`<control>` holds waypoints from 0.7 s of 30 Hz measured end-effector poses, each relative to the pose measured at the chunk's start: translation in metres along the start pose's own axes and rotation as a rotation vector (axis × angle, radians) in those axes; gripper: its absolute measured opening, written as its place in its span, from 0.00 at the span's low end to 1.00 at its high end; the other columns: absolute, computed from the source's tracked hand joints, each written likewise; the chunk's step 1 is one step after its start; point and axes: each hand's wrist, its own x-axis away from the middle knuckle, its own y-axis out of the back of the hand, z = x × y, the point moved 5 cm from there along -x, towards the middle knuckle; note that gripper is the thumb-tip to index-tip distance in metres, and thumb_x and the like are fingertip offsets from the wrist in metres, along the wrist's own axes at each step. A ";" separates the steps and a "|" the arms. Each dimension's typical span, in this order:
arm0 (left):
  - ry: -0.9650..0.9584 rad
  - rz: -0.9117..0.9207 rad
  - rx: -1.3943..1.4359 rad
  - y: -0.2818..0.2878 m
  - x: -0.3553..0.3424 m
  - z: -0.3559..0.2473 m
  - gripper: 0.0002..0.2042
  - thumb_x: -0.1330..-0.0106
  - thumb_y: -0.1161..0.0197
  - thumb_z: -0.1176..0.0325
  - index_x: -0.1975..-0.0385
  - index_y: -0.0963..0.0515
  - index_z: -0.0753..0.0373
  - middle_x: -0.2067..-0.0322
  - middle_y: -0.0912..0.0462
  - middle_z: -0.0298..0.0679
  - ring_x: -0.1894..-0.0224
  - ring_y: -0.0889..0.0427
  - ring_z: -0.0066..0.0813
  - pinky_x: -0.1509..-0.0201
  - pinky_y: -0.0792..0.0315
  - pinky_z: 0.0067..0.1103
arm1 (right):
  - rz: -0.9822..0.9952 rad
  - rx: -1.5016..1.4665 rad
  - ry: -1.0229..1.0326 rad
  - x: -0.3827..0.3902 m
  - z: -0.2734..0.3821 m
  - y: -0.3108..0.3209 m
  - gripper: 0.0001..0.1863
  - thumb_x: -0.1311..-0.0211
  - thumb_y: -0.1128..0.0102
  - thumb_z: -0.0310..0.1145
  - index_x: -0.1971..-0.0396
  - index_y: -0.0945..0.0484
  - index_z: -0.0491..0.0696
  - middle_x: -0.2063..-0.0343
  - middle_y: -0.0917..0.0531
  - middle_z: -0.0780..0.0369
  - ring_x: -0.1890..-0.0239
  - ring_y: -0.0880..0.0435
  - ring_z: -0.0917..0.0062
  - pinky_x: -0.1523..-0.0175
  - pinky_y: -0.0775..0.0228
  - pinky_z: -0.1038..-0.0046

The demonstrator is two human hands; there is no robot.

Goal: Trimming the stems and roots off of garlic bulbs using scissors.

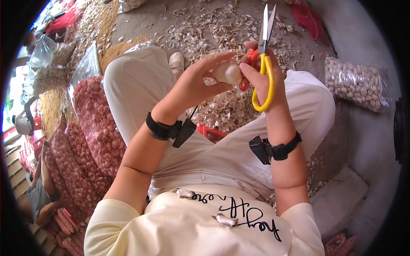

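A whitish garlic bulb (229, 73) sits in my left hand (197, 81), pinched between the thumb and fingers. My right hand (270, 77) is closed around a pair of scissors (265, 68) with one yellow and one red handle loop. The blades point away from me and look slightly parted. My right thumb is close to the bulb's right side; whether it touches the bulb I cannot tell. Below both hands, between my legs, lies a heap of dry garlic peelings (226, 110).
Red mesh sacks of garlic (96, 123) stand at my left, with a clear bag of garlic (53, 70) beyond. Another clear bag of bulbs (354, 83) lies at right. Part of a red plastic item (210, 133) shows between my legs. Another person (45, 192) is at far left.
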 end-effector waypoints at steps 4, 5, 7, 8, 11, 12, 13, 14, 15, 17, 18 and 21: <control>0.015 -0.026 -0.032 0.000 -0.001 0.002 0.29 0.50 0.30 0.75 0.45 0.31 0.60 0.51 0.25 0.36 0.46 0.27 0.27 0.45 0.30 0.23 | -0.047 0.057 -0.002 -0.001 0.001 0.005 0.22 0.46 0.35 0.30 0.51 0.31 0.51 0.74 0.23 0.67 0.77 0.25 0.85 0.75 0.33 0.83; 0.026 -0.053 -0.043 0.001 -0.001 0.000 0.29 0.49 0.31 0.78 0.45 0.32 0.62 0.50 0.26 0.38 0.47 0.27 0.25 0.44 0.31 0.22 | -0.048 0.055 0.001 -0.001 0.002 0.007 0.22 0.46 0.35 0.30 0.51 0.31 0.51 0.74 0.23 0.67 0.77 0.25 0.85 0.75 0.33 0.83; 0.034 -0.079 -0.055 0.003 -0.002 -0.002 0.28 0.48 0.32 0.80 0.45 0.33 0.64 0.50 0.26 0.39 0.47 0.27 0.24 0.43 0.32 0.22 | 0.089 0.279 0.114 -0.001 0.009 0.002 0.25 0.48 0.32 0.33 0.49 0.31 0.52 0.71 0.21 0.65 0.70 0.21 0.82 0.66 0.28 0.80; 0.027 -0.104 -0.037 0.005 -0.002 0.000 0.28 0.50 0.30 0.77 0.46 0.32 0.64 0.51 0.25 0.39 0.48 0.26 0.24 0.43 0.31 0.22 | 0.089 0.278 0.116 0.000 0.008 0.001 0.25 0.48 0.32 0.33 0.49 0.31 0.52 0.71 0.21 0.65 0.70 0.21 0.82 0.66 0.28 0.80; 0.010 -0.108 -0.041 0.008 -0.002 -0.002 0.28 0.50 0.29 0.75 0.47 0.31 0.64 0.52 0.25 0.38 0.48 0.25 0.24 0.43 0.30 0.22 | 0.091 0.418 0.137 0.007 0.007 -0.001 0.24 0.47 0.33 0.32 0.50 0.29 0.50 0.68 0.20 0.64 0.65 0.21 0.82 0.58 0.29 0.80; 0.002 -0.091 -0.068 0.008 -0.001 -0.002 0.28 0.50 0.29 0.75 0.47 0.31 0.64 0.52 0.25 0.38 0.49 0.25 0.24 0.43 0.30 0.21 | 0.092 0.417 0.136 0.007 0.010 -0.003 0.24 0.47 0.33 0.32 0.50 0.29 0.50 0.68 0.20 0.64 0.65 0.21 0.82 0.58 0.29 0.80; 0.004 -0.091 -0.068 0.009 0.000 -0.001 0.28 0.50 0.29 0.75 0.47 0.31 0.64 0.52 0.25 0.38 0.49 0.25 0.24 0.43 0.30 0.21 | 0.079 0.405 0.149 0.007 0.014 -0.003 0.22 0.46 0.34 0.30 0.50 0.29 0.50 0.68 0.20 0.64 0.65 0.21 0.82 0.58 0.29 0.80; 0.005 -0.067 -0.042 0.008 0.000 0.000 0.29 0.49 0.31 0.77 0.45 0.33 0.65 0.50 0.26 0.39 0.47 0.27 0.24 0.42 0.31 0.22 | 0.066 0.394 0.163 0.007 0.016 -0.004 0.20 0.45 0.36 0.28 0.51 0.29 0.49 0.68 0.20 0.65 0.65 0.20 0.83 0.58 0.29 0.81; 0.004 -0.042 -0.014 0.007 -0.001 0.000 0.30 0.47 0.33 0.79 0.43 0.36 0.66 0.49 0.28 0.39 0.45 0.29 0.24 0.41 0.32 0.22 | 0.067 0.396 0.162 0.007 0.014 -0.005 0.20 0.45 0.36 0.28 0.51 0.29 0.49 0.68 0.20 0.65 0.65 0.20 0.83 0.58 0.29 0.81; 0.010 -0.005 0.057 0.005 -0.002 0.002 0.30 0.46 0.33 0.79 0.42 0.37 0.66 0.48 0.28 0.39 0.45 0.29 0.24 0.42 0.32 0.22 | -0.006 0.425 0.206 0.009 0.012 -0.003 0.18 0.44 0.41 0.23 0.52 0.29 0.48 0.69 0.21 0.65 0.66 0.21 0.83 0.59 0.29 0.82; 0.019 0.034 0.125 0.003 -0.002 0.003 0.30 0.46 0.33 0.79 0.42 0.37 0.66 0.48 0.29 0.39 0.45 0.29 0.24 0.42 0.32 0.22 | -0.006 0.426 0.205 0.009 0.011 -0.005 0.18 0.44 0.41 0.23 0.52 0.29 0.48 0.69 0.21 0.65 0.66 0.21 0.83 0.59 0.29 0.82; -0.002 0.041 0.296 0.000 -0.001 0.006 0.32 0.46 0.31 0.73 0.41 0.39 0.66 0.49 0.29 0.39 0.47 0.28 0.24 0.43 0.31 0.22 | -0.037 0.437 0.218 0.009 0.011 -0.010 0.19 0.43 0.46 0.18 0.52 0.30 0.48 0.72 0.25 0.68 0.69 0.25 0.87 0.63 0.32 0.84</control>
